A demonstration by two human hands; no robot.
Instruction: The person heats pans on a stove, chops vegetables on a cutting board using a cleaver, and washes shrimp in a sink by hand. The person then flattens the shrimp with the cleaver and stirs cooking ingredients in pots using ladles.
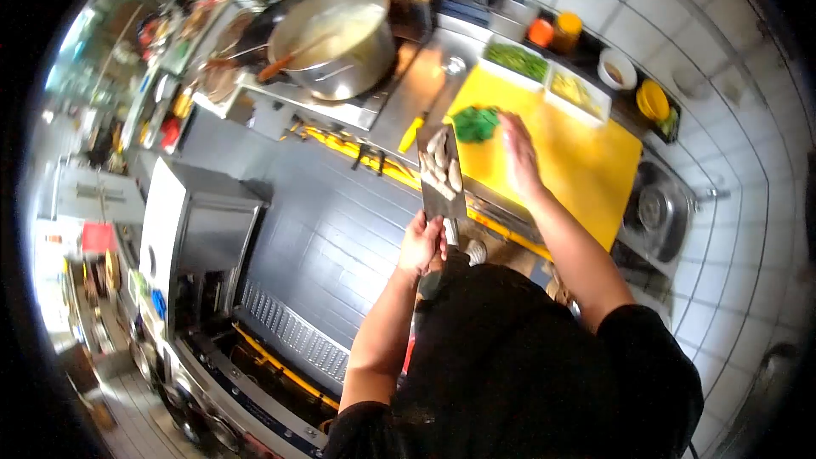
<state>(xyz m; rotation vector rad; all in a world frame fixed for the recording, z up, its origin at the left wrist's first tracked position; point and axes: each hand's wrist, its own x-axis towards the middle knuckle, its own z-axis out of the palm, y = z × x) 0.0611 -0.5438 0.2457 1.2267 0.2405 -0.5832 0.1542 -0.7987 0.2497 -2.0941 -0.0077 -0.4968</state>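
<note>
My left hand [422, 242] is closed around the handle of a broad-bladed cleaver [432, 201], held out level off the front edge of the counter. Several pale, elongated food pieces [440, 166] lie on the blade; their exact kind is hard to make out. Above the yellow cutting board [586, 174] is my right hand [518, 151], its fingers stretched out and holding nothing. Chopped leafy greens [476, 124] sit on the board between the blade and that hand.
A large steel pot [336, 42] with a wooden-handled utensil stands on the stove at left. Behind the board are a tray of chopped greens [516, 62] and a tray of pale yellow pieces [577, 93]. A yellow-handled tool [412, 133] lies by the board; a sink [654, 204] is at right.
</note>
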